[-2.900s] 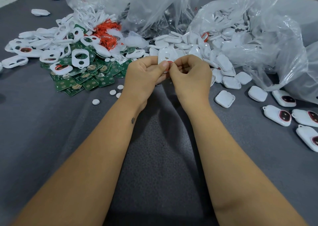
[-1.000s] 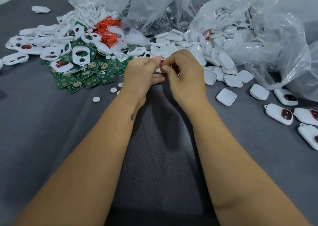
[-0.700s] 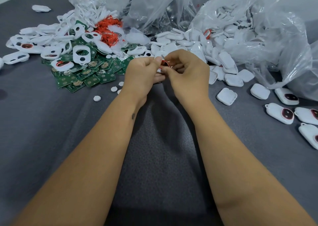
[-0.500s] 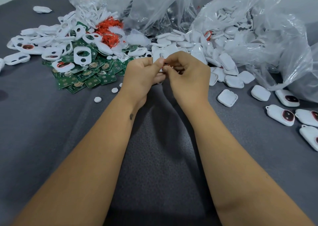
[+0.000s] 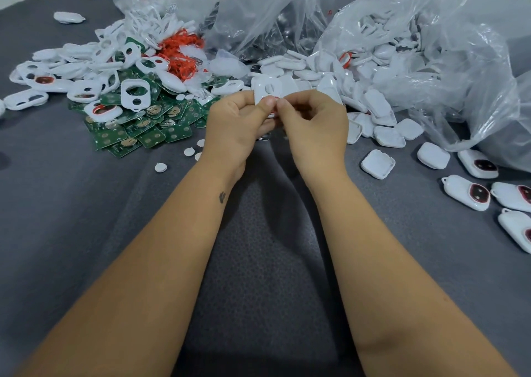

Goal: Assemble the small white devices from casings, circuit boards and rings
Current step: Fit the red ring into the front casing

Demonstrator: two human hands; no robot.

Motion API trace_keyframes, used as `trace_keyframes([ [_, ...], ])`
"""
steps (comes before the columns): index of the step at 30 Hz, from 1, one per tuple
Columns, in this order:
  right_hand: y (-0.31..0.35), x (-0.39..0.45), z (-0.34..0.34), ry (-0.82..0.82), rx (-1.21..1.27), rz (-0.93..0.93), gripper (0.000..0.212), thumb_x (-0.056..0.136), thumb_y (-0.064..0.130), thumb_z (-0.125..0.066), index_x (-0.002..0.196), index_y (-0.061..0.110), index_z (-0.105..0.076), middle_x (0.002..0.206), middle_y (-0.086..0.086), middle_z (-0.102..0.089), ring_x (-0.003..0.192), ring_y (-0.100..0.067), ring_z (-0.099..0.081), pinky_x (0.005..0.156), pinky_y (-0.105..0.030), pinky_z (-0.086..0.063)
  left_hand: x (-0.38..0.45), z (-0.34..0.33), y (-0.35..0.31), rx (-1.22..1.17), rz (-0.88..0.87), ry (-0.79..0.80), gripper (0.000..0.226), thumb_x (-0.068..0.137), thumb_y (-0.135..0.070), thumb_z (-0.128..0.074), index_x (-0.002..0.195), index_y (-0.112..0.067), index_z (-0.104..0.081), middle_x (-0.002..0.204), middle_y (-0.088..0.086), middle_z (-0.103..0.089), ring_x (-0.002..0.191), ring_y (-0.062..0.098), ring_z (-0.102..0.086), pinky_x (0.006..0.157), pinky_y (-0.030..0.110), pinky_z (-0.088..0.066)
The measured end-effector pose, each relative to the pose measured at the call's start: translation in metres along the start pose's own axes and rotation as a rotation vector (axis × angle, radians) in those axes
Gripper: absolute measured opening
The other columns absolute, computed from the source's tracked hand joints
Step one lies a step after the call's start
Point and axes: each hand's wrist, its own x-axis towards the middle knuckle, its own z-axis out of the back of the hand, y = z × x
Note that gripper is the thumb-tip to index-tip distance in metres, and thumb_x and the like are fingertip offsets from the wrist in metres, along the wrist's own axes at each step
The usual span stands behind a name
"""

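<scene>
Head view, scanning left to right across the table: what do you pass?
Green circuit boards → left hand → right hand → loose white back cover → finished white devices.

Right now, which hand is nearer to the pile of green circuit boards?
The left hand. It sits just right of the green circuit boards, almost beside the pile. The right hand is farther right, beyond the left hand.
</scene>
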Motion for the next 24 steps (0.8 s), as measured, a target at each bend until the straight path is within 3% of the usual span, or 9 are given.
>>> trace_keyframes([
  [3, -0.001, 0.001, -0.002, -0.038, -0.119, 0.004, 0.008, 0.087, 0.017, -0.067, 0.081, 0.013, -0.068, 0.073, 0.008, -0.064, 0.070, -0.005, -0.059, 0.068, -0.018, -0.047, -0.002, -0.002, 0.001, 0.064, -0.037, -0.004, 0.007, 0.093, -0.002, -0.061, 0.090, -0.006, -0.065, 0.092, 0.018, -0.073, 0.092, 0.028, -0.072, 0.083, 0.032, -0.058],
  [6, -0.001, -0.002, -0.004, -0.049, -0.246, 0.028, 0.010, 0.092, 0.019, -0.059, 0.085, 0.013, -0.063, 0.083, 0.003, -0.064, 0.081, -0.014, -0.060, 0.076, -0.029, -0.046, -0.004, -0.002, 0.002, 0.101, -0.074, 0.017, 0.012, 0.091, -0.002, -0.063, 0.087, -0.012, -0.066, 0.077, 0.001, -0.074, 0.075, 0.011, -0.071, 0.069, 0.020, -0.054],
  [10, 0.001, -0.006, -0.008, -0.052, -0.350, 0.043, 0.014, 0.096, 0.021, -0.051, 0.092, 0.010, -0.059, 0.092, -0.004, -0.065, 0.087, -0.022, -0.060, 0.078, -0.038, -0.045, -0.005, -0.002, 0.002, 0.092, -0.091, 0.019, 0.009, 0.091, -0.001, -0.063, 0.090, -0.009, -0.067, 0.073, -0.003, -0.074, 0.067, 0.005, -0.069, 0.062, 0.016, -0.051],
  [18, 0.005, -0.008, -0.011, -0.049, -0.351, 0.028, 0.014, 0.097, 0.024, -0.050, 0.089, 0.014, -0.055, 0.092, -0.002, -0.063, 0.082, -0.019, -0.057, 0.070, -0.031, -0.040, -0.007, -0.004, 0.001, 0.147, -0.135, -0.030, 0.007, 0.090, -0.005, -0.065, 0.088, -0.011, -0.068, 0.076, 0.004, -0.073, 0.061, 0.008, -0.062, 0.054, 0.020, -0.046],
  [24, 0.002, -0.007, -0.012, -0.052, -0.173, -0.013, 0.011, 0.094, 0.015, -0.055, 0.089, 0.008, -0.061, 0.086, -0.005, -0.068, 0.084, -0.022, -0.062, 0.081, -0.043, -0.048, -0.003, -0.002, 0.005, 0.149, -0.135, -0.055, 0.012, 0.092, -0.007, -0.064, 0.083, 0.001, -0.061, 0.065, 0.004, -0.065, 0.054, 0.008, -0.054, 0.051, 0.023, -0.043],
])
